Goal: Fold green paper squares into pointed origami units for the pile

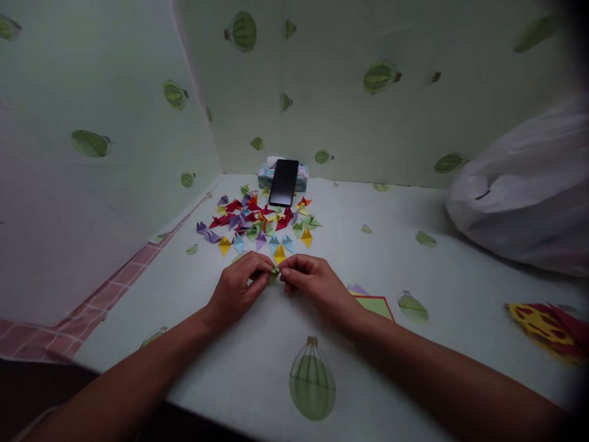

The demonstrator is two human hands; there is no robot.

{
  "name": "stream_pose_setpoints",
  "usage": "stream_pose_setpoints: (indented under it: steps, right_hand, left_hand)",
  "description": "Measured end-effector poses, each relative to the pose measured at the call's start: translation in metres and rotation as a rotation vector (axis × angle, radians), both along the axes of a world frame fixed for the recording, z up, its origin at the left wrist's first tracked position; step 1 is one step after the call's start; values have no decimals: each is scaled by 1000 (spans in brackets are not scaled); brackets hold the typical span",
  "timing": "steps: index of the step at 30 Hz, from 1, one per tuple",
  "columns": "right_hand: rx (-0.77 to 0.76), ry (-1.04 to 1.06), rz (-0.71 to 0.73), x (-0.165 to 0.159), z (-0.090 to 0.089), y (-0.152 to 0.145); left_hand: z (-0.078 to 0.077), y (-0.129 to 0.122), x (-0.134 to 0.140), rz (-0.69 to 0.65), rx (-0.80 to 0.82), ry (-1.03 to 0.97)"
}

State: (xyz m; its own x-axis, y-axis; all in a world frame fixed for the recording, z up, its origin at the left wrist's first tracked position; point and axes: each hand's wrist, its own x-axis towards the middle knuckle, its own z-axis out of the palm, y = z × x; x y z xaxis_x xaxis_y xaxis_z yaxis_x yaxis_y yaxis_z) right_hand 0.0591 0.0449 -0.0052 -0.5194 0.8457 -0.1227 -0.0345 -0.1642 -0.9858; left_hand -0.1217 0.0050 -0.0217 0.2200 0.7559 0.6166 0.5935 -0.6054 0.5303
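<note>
Between my two hands is a small folded piece of green paper, partly hidden by the fingers. My left hand pinches it from the left with thumb and forefinger. On the other side my right hand has its thumb and fingers pressed together at the paper's right edge. Just beyond the fingertips lies a yellow folded paper piece. A spread of small origami pieces in red, purple, yellow, blue and green covers the table behind it. Flat paper squares lie partly under my right wrist.
A phone leans on a tissue box near the back wall. At the right stands a big white plastic bag. A red and yellow patterned item lies by the right edge. The table's front edge runs below my left forearm.
</note>
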Motion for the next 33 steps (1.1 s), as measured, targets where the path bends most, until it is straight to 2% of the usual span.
stream_pose_setpoints:
  steps: [6, 10, 13, 17, 22, 25, 29, 33]
  right_hand:
    - [-109, 90, 7, 0, -1, -2]
    - [-77, 76, 24, 1, 0, -2]
    - [5, 35, 43, 3, 0, 0]
    - [216, -37, 70, 5, -2, 4]
    - [646, -195, 30, 7, -4, 5]
    - [832, -237, 26, 8, -5, 5]
    - [1011, -279, 41, 11, -6, 7]
    - [1094, -368, 89, 14, -7, 9]
  left_hand:
    - [-1, 1, 1, -18, -2, 14]
    - [-1, 0, 1, -24, -20, 17]
    - [0, 0, 1, -25, -43, 4]
    - [0, -1, 0, -18, -88, -31]
    - [1, -1, 1, -20, -97, -38]
    - [2, -1, 1, -22, -92, -27]
    - [2, -1, 1, -36, -83, -13]
    - [1, 0, 1, -51, -92, -12]
